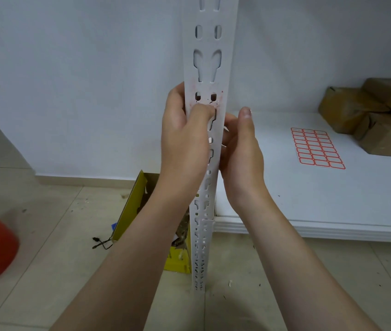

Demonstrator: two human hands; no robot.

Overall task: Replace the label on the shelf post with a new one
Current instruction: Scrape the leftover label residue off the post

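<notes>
Gripping the white slotted metal shelf post (pixel 207 39), upright at centre, with the left hand (pixel 185 134): fingers (pixel 176 96) curled round its left edge, thumb bent onto the red-smeared remnant of the old label (pixel 210 102) on the front face. Right hand (pixel 242 151) just beside the post's right edge, thumb straight up, fingers curled in behind. Cannot tell whether holding a peeled scrap or nothing. Probably at the residue-clearing step, with no new label picked yet. Risk of leaving gummy paper behind and getting a poor bond for the replacement. Risk too of catching a nail or skin on the punched slot edges while scraping hard, or of shredding the remnant into crumbs instead of lifting it whole. Replacement stock well apart on the white shelf board (pixel 285 199) — a sheet of red-bordered blank labels (pixel 317 148). No readable writing there, none on the post, no brand legible on the yellow cardboard box (pixel 130 211) down on the floor.
</notes>
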